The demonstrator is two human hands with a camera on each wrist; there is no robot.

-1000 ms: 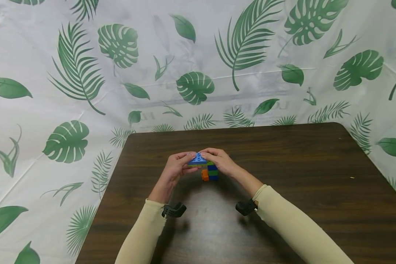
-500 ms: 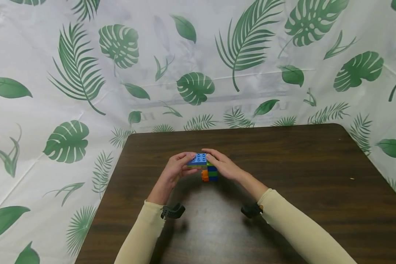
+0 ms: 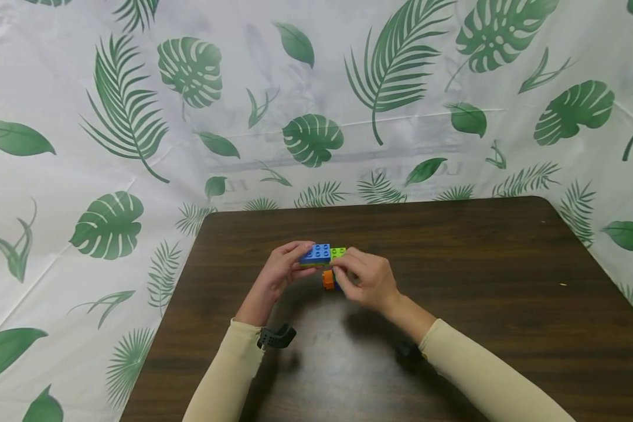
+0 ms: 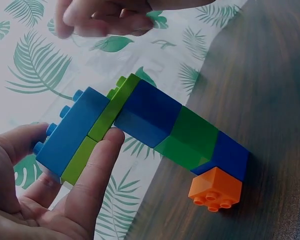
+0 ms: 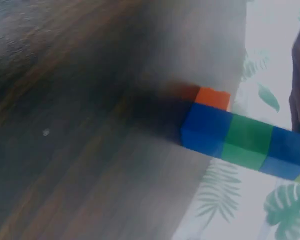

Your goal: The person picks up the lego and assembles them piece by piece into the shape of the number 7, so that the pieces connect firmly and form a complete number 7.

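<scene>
Leaf-print cloth backs a dark surface (image 3: pixel 453 264). Left hand (image 3: pixel 279 272) pinches the block tower's (image 4: pixel 155 132) top; right hand (image 3: pixel 366 281) hovers beside, fingers loosely curled, holding nothing. Light, rigid plastic; likely best gripped at its sides.

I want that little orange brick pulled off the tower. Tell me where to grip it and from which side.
Grip the orange brick by its two free side faces, coming from the near side. It juts out from the foot of the block tower beside the bottom blue block, so those faces are exposed. The left hand holds the tower's top, and the right hand hovers close by.
</scene>
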